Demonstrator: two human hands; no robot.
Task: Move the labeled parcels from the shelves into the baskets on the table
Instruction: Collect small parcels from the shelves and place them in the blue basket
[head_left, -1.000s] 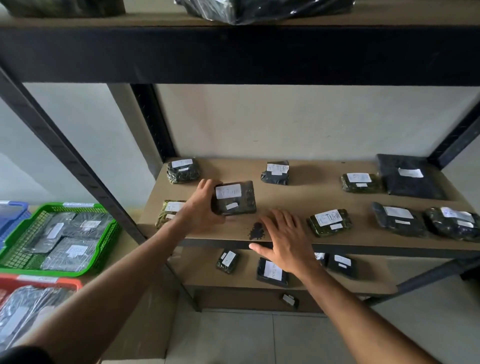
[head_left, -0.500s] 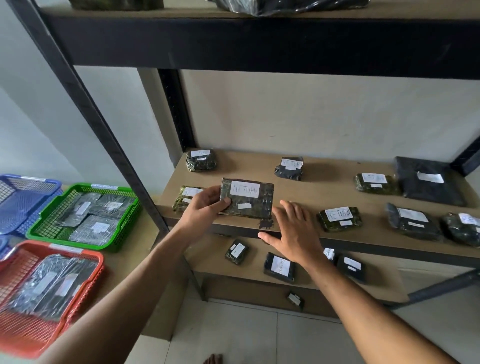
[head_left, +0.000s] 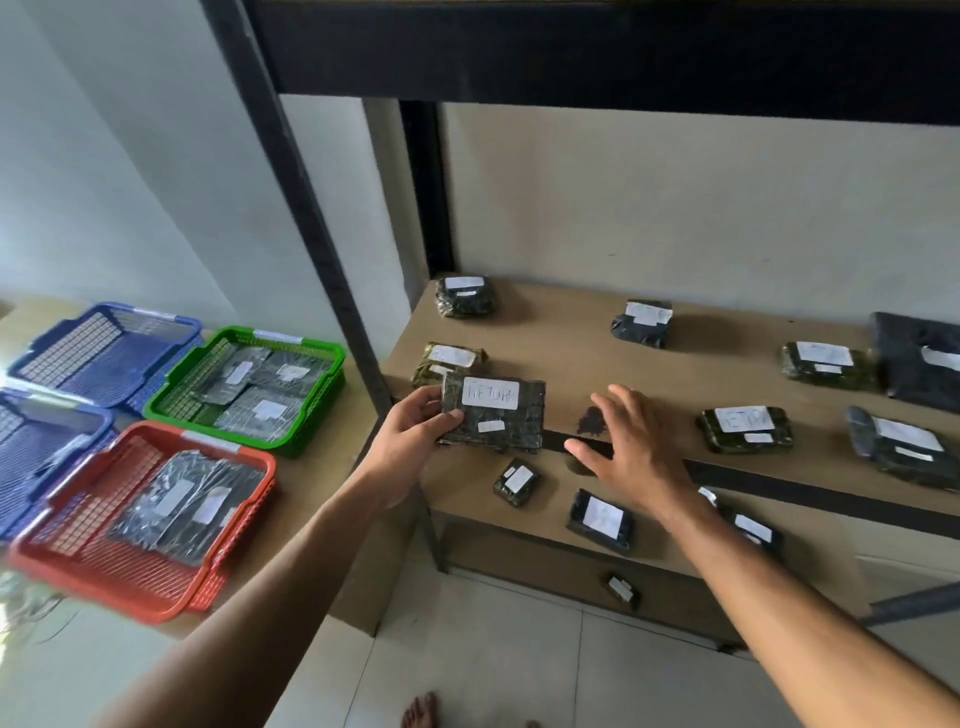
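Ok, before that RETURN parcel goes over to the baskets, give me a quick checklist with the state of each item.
1. Grip: left hand holds the RETURN parcel by its left edge, thumb on top. Ok.
2. Parcel off the shelf: it seems lifted at the front edge, though contact underneath is hidden. Cannot tell.
3. Right hand free: open, holding nothing. Ok.
4. Label readable: RETURN shows clearly. Ok.
5. Matching basket: the tags on the red basket, the green basket and the blue baskets are too small to read. Cannot tell.
6. Room in baskets: red and green already hold parcels but have space; the blue ones look empty. Ok.
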